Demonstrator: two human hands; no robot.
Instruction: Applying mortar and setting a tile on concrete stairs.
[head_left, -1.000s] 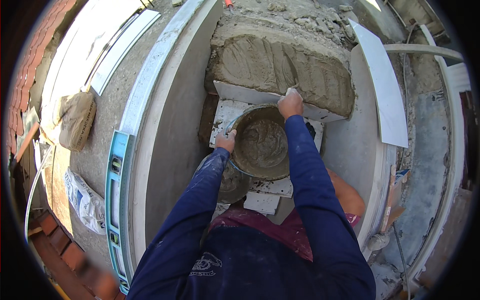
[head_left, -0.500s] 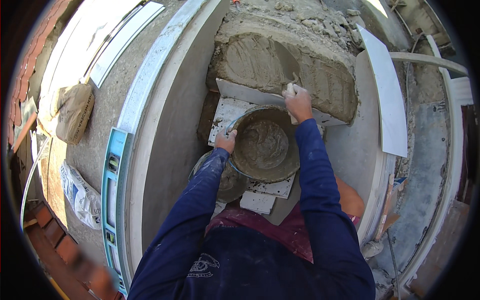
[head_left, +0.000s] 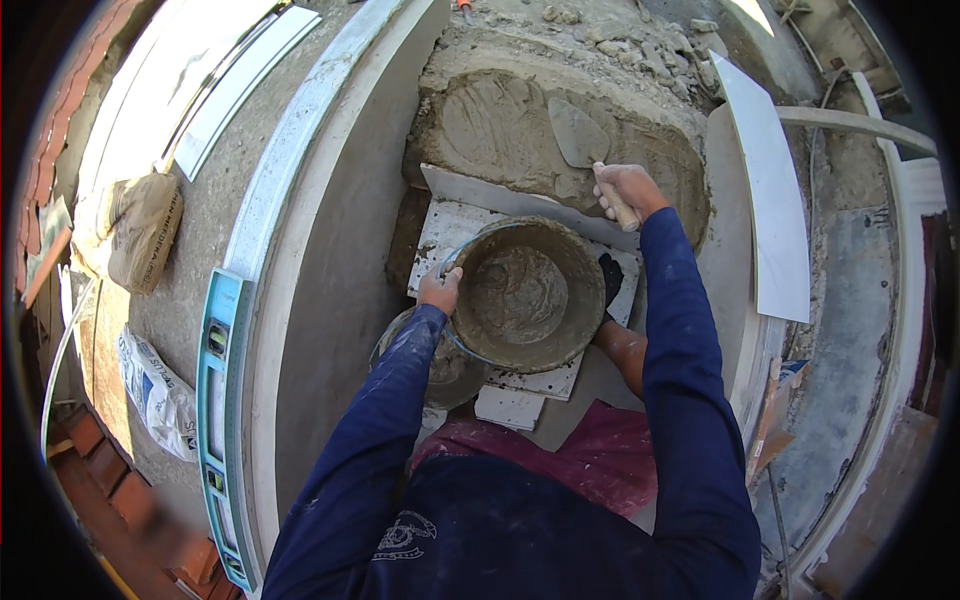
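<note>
My left hand is closed on the left rim of a round bucket with wet mortar in its bottom. My right hand grips the wooden handle of a trowel. The trowel's pointed blade lies flat over a bed of grey mortar spread beyond the bucket; whether it touches the surface I cannot tell. A pale upright slab edge borders the near side of that bed. The bucket rests on white speckled boards.
A second bucket sits partly under my left forearm. On the left ledge lies a blue spirit level, with a brown paper sack and a white bag beyond it. A white panel leans at the right. Rubble lies at the far end.
My right hand has moved right with the trowel, whose blade has turned from tilted to flat. My left hand stays on the bucket rim. My dark shoe now shows beside the bucket.
</note>
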